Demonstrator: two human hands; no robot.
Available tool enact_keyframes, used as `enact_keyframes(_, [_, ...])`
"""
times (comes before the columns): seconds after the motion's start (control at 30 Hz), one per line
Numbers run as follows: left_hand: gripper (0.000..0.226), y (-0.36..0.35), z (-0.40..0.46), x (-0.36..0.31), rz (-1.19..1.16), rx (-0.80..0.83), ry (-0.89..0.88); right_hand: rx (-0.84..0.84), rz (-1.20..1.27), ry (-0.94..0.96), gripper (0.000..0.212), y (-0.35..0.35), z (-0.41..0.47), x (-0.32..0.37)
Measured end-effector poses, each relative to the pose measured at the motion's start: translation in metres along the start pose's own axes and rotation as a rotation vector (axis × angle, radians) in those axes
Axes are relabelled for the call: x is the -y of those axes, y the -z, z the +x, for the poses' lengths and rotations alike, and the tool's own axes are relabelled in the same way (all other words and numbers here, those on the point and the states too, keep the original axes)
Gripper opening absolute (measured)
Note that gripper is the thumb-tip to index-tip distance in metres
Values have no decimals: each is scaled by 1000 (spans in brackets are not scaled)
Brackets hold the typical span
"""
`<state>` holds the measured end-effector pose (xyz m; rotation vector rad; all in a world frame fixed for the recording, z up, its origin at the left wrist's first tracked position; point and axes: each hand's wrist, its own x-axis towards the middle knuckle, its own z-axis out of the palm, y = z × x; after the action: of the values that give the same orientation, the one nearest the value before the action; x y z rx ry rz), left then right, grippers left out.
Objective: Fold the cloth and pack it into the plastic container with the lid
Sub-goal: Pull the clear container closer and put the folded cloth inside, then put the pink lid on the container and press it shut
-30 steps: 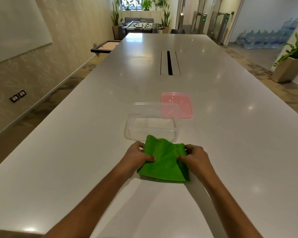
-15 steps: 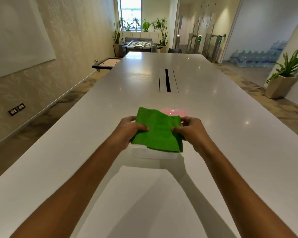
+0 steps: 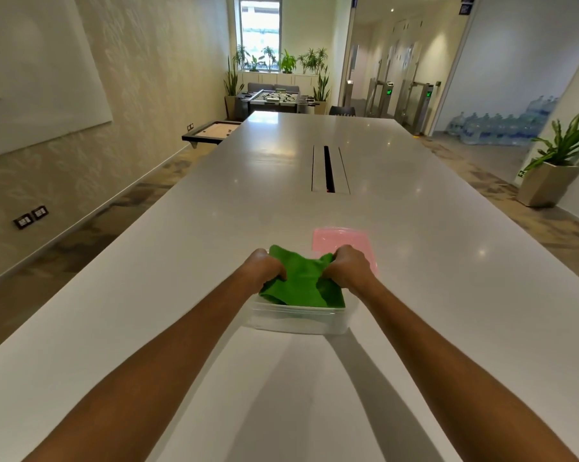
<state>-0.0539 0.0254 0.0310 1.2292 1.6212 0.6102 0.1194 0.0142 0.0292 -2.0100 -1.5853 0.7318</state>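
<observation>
Bright even lighting, ceiling spots glaring on the glossy table (image 3: pixel 415 295), window (image 3: pixel 260 28) overexposing, forearm shadows falling towards the camera, wide-angle edges bending

Your two forearms are bare from the lower frame edge to the wrists; no sleeve edge shows anywhere in frame. Your left hand (image 3: pixel 264 269) and right hand (image 3: pixel 347 266) are bare as well. Both forearms are slim and taper toward the wrists. Fingertips are hidden, so nails cannot be checked.
</observation>
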Motion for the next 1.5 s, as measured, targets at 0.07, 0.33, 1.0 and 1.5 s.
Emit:
enact_keyframes(0.07, [36, -4, 4, -1, 107, -2, 2, 2, -123, 18, 20, -7, 4, 0])
enact_keyframes(0.33, [20, -19, 16, 7, 582, -16, -74, 5, -446, 162, 10, -30, 11, -6])
enact_keyframes(1.0, [23, -15, 28, -75, 1002, -357, -579, -248, -558, 362, 19, 41, 29, -3])
enact_keyframes(1.5, [20, -57, 174, -99, 798, -70, -492, 115, -640, 531, 37, 34, 83, -95])
